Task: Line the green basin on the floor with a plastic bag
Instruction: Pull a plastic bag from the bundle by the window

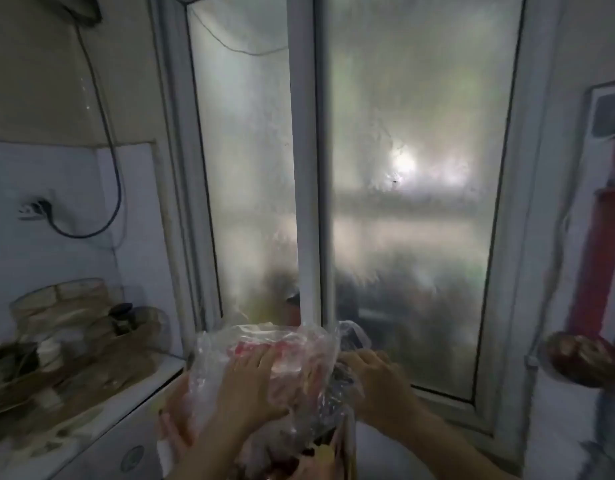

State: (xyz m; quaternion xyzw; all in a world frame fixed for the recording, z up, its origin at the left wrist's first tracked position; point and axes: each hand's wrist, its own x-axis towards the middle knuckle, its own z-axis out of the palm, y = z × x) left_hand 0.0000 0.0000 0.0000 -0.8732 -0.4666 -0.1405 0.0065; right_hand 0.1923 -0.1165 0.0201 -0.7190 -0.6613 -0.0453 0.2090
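Note:
A crumpled bundle of clear plastic bag [264,344], with something red and pink showing through it, hangs in front of the window at chest height. My left hand [250,386] digs its fingers into the plastic from the front. My right hand [371,375] pinches the plastic at the bundle's right edge. More fingers [172,427] show under the bundle's lower left; I cannot tell whose they are. The green basin and the floor are out of view.
A frosted double window [403,202] fills the middle. At the left, a white counter [101,420] carries blurred brown containers, under a wall socket [35,207] with a black cable. At the right stand a red pipe [597,258] and a round brown object [583,358].

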